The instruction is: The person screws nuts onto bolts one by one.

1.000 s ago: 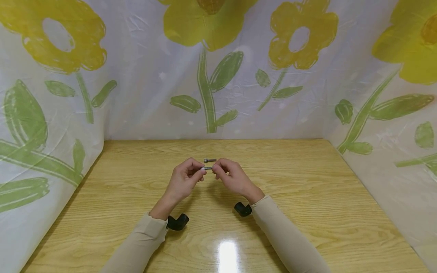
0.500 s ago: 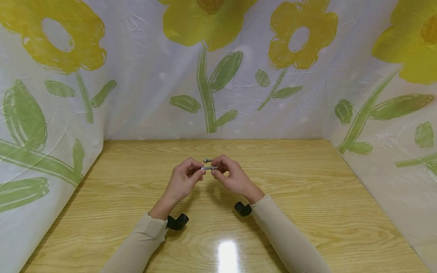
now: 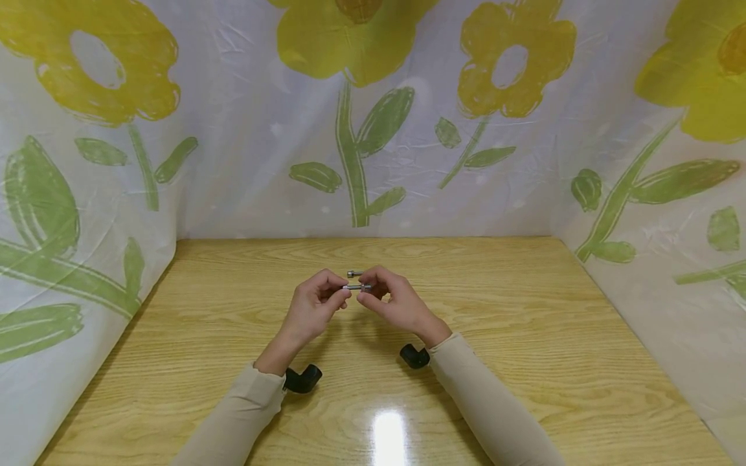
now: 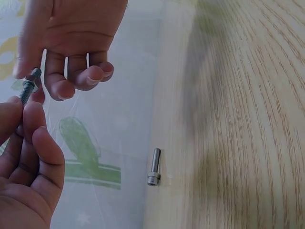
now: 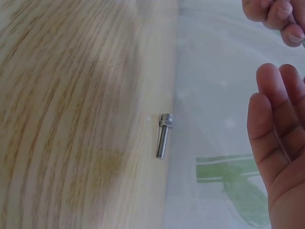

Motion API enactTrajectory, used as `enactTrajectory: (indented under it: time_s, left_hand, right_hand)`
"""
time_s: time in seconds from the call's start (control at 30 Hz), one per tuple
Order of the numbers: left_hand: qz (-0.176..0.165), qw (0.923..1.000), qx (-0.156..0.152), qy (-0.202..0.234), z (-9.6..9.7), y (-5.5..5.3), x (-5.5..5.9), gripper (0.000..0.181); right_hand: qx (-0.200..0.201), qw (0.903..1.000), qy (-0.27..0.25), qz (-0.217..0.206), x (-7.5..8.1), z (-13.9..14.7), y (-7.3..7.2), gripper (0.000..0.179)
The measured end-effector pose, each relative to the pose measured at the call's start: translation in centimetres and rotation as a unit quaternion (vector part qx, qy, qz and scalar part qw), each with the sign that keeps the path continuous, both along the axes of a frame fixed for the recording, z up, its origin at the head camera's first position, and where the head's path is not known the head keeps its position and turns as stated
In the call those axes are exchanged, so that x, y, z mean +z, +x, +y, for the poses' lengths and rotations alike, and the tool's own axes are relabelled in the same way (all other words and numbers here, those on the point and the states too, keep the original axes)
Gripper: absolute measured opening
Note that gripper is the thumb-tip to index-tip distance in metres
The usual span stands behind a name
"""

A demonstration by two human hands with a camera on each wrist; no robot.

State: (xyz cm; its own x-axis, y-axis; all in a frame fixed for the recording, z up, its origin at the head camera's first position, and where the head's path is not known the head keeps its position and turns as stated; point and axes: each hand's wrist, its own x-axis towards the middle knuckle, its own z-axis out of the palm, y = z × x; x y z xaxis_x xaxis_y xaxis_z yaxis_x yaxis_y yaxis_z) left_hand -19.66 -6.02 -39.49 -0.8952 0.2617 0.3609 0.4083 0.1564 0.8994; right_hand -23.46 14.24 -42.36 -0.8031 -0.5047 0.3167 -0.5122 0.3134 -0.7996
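Over the table, my left hand (image 3: 311, 305) pinches a metal bolt (image 3: 354, 287) between thumb and forefinger, holding it level and pointing right. A nut (image 4: 29, 83) sits on the threads near the bolt's far end, whose tip pokes out beyond it. The thumb and forefinger of my right hand (image 3: 402, 304) lie on either side of that nut, while its other fingers hang loosely curled in the left wrist view. Behind the hands, a second bolt (image 5: 163, 140) lies on the table with a nut (image 5: 166, 123) up against its head; my right fingers partly cover it in the head view.
The wooden table (image 3: 513, 362) reaches back to a white cloth (image 3: 245, 129) printed with yellow flowers, which also hangs along both sides. A black device (image 3: 303, 379) is on the left wrist, and another black device (image 3: 415, 356) on the right.
My right fingers, which covered the end of the bolt, have shifted and parted slightly, so the nut and bolt tip show between them. My left hand holds the bolt in the same place.
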Motion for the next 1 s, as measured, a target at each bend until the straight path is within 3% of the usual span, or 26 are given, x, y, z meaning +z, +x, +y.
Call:
enactTrajectory:
  time_s: [0.13, 0.4, 0.73, 0.87, 1.0]
  left_hand:
    - [-0.002, 1.0, 0.002, 0.0, -0.02, -0.02, -0.05, 0.011]
    - [0.003, 1.0, -0.001, -0.005, 0.02, 0.02, -0.12, 0.011]
    - [0.005, 1.0, -0.005, -0.006, 0.06, 0.08, 0.01, 0.011]
    - [-0.001, 1.0, -0.003, -0.009, 0.07, 0.02, -0.1, 0.012]
    - [-0.003, 1.0, -0.003, -0.007, 0.1, -0.05, -0.2, 0.012]
  right_hand:
    - [0.007, 0.9999, -0.009, -0.005, 0.08, -0.01, 0.01, 0.029]
    - [0.006, 0.9998, 0.001, -0.018, 0.26, 0.0, 0.07, 0.017]
    - [0.017, 0.9993, 0.024, -0.022, 0.18, 0.18, -0.23, 0.036]
    - [0.014, 0.9985, 0.018, -0.049, 0.26, 0.17, -0.26, 0.027]
    - [0.019, 0.9931, -0.038, -0.109, 0.57, 0.19, -0.21, 0.03]
